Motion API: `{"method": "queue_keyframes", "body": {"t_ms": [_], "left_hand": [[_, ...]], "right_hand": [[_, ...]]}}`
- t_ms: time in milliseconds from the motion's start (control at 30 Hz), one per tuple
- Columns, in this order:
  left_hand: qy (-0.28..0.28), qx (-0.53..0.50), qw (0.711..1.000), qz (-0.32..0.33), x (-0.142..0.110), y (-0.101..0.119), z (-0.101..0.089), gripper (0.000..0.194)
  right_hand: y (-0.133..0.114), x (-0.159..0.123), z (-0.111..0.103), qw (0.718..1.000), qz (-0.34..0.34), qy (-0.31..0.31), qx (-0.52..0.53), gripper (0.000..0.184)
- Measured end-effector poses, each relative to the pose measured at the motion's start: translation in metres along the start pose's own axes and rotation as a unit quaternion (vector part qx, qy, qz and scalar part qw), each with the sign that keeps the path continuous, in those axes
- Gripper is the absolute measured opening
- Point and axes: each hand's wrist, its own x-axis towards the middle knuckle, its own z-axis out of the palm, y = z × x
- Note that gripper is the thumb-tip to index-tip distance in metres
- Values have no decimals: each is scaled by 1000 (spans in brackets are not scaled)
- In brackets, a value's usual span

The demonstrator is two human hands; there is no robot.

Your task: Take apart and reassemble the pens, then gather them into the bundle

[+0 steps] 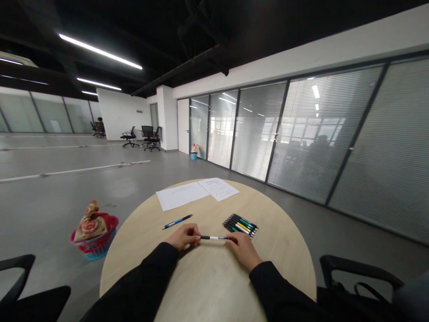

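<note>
Between my two hands is a black-and-white pen (213, 238), held level just over the round wooden table (208, 286). My left hand (184, 236) pinches one end of it, and my right hand (243, 249) grips the other. A blue pen with black ends (177, 222) lies alone on the tabletop beyond my left hand. Close beyond my right hand, several pens (239, 225) lie side by side in a group, with green, yellow, white and black barrels.
Two printed sheets of paper (182, 195) lie at the table's far edge. On the floor to the left stands a basket (95, 250) with a tied bag in it. Black chairs (363, 268) flank the table. Glass partitions with blinds (311, 134) run along the right.
</note>
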Motion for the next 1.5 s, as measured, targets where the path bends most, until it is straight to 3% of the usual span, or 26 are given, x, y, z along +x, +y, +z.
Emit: {"method": "queue_keyframes", "body": {"t_ms": [533,767,967,1167,1500], "left_hand": [[-7,-21,1000,-9,-9,7,3,35],[10,-24,1000,-10,-10,6,7,39],[8,-27,1000,-5,-12,2,5,38],[11,-50,999,10,-10,-4,6,40],[13,2,1000,2,-14,5,6,33]], "right_hand": [[10,-4,3,995,60,24,77,26],[19,-5,10,989,96,45,105,18],[17,-5,11,983,99,52,148,17],[12,-4,9,986,89,69,125,17],[6,-5,2,987,76,75,118,20]]}}
